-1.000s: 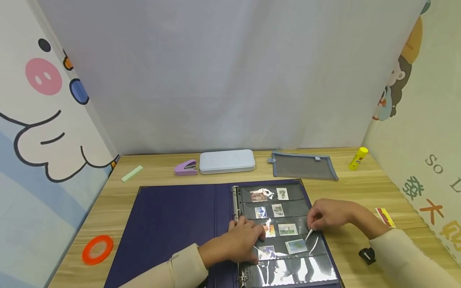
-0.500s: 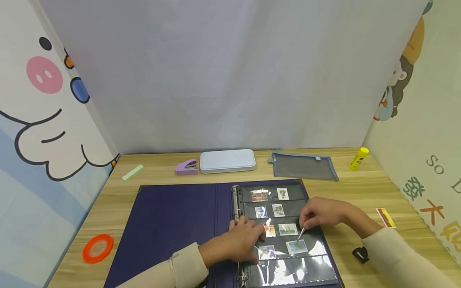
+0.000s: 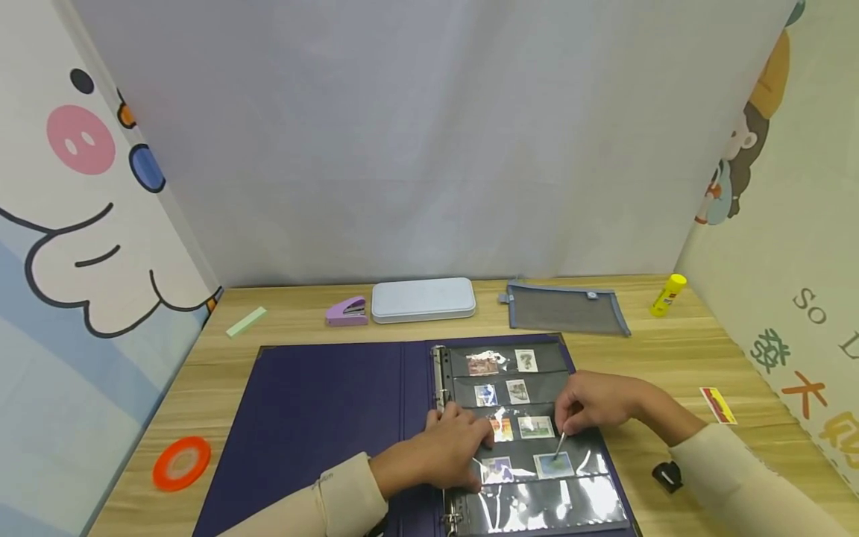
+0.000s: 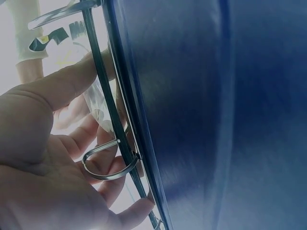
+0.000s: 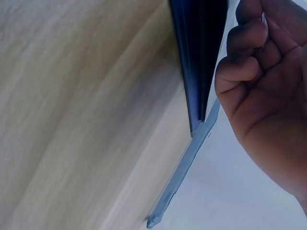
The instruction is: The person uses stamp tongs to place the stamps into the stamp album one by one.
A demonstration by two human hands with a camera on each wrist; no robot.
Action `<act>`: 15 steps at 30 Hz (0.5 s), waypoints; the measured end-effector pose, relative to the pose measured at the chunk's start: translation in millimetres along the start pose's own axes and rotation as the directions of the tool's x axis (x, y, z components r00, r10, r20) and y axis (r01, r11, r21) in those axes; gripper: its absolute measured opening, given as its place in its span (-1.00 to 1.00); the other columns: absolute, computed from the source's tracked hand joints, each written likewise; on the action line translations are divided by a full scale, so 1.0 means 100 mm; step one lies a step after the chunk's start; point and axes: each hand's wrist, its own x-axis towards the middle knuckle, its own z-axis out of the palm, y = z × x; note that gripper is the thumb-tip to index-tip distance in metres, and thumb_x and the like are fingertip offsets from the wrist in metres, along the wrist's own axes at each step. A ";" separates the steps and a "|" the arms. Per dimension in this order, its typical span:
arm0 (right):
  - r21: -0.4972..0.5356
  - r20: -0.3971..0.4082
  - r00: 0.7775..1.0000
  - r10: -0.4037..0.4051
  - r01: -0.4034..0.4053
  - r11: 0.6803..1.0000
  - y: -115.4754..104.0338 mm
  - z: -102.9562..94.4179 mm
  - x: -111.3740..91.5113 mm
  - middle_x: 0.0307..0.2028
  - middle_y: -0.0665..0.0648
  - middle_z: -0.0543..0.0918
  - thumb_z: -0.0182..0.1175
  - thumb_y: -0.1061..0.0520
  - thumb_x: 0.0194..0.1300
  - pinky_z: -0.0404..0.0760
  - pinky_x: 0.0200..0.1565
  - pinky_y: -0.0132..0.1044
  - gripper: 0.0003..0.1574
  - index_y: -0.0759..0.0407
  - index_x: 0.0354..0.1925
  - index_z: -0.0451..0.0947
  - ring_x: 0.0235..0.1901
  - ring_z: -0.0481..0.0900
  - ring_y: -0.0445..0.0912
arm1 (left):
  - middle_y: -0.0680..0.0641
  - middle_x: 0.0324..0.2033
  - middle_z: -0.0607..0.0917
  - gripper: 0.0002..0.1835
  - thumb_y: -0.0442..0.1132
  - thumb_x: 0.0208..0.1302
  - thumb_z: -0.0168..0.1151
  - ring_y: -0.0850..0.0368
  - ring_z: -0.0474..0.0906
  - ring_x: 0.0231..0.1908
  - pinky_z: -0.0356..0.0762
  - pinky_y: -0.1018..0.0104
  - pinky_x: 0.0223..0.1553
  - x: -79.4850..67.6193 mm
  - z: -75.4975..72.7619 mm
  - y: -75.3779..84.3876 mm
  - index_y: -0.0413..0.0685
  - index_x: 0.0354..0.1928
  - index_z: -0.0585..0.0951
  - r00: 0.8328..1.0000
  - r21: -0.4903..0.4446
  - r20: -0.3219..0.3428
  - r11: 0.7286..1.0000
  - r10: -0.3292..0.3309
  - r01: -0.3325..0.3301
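Observation:
A navy ring binder (image 3: 322, 418) lies spread on the table, with a black pocket page (image 3: 584, 453) of stamps on its right side. My right hand (image 3: 593, 403) pinches slim tweezers (image 3: 560, 446), whose tip touches a blue-green stamp (image 3: 555, 467) in the fourth row. The upper part of the tweezers is hidden in the fingers. My left hand (image 3: 446, 447) rests on the page's left edge beside the binder rings, fingers spread. In the left wrist view, a metal ring (image 4: 108, 176) stands in front of those fingers. The right wrist view shows the right hand's curled fingers (image 5: 240, 72).
Along the back stand a purple stapler (image 3: 347, 313), a white tin case (image 3: 423, 300), a grey mesh pouch (image 3: 567, 308) and a yellow glue stick (image 3: 668, 295). An orange tape ring (image 3: 181, 464) lies left. A small black object (image 3: 668, 476) and a red-yellow card (image 3: 719, 405) lie right.
My right hand has moved left, bringing the tweezers from the blue-green stamp's right edge onto its middle. That stamp has straightened and shifted slightly toward me. My left hand stays put.

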 end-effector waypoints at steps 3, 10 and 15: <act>0.006 0.011 1.000 0.009 -0.009 1.000 -0.01 0.00 0.00 -0.53 -0.19 0.60 0.28 0.18 0.18 0.48 -0.41 -0.50 -0.91 0.01 -0.45 0.65 -0.50 0.40 -0.47 | 0.15 -0.04 0.54 -0.44 0.07 -0.15 0.53 0.14 0.26 0.05 0.15 0.14 -0.08 0.01 0.01 0.00 0.29 -0.08 0.47 1.000 -0.006 -0.002 1.000 -0.002 0.002; 0.029 0.035 0.998 0.044 -0.045 0.999 -0.04 -0.03 -0.02 -0.52 -0.19 0.57 0.25 0.19 0.19 0.47 -0.39 -0.50 -0.92 0.05 -0.44 0.64 -0.50 0.40 -0.45 | 0.13 -0.03 0.54 -0.44 0.06 -0.16 0.54 0.15 0.25 0.04 0.16 0.15 -0.09 0.01 0.02 0.00 0.27 -0.09 0.48 1.000 -0.009 -0.010 1.000 -0.005 0.005; 0.095 -0.032 0.992 0.120 -0.116 0.989 0.06 -0.13 -0.13 -0.49 -0.17 0.57 0.21 0.14 0.26 0.46 -0.37 -0.46 -0.92 0.05 -0.37 0.64 -0.48 0.41 -0.40 | 0.17 -0.04 0.54 -0.42 0.09 -0.17 0.54 0.17 0.26 0.02 0.17 0.16 -0.11 0.00 0.00 0.02 0.31 -0.06 0.48 1.000 0.029 -0.008 1.000 -0.001 0.001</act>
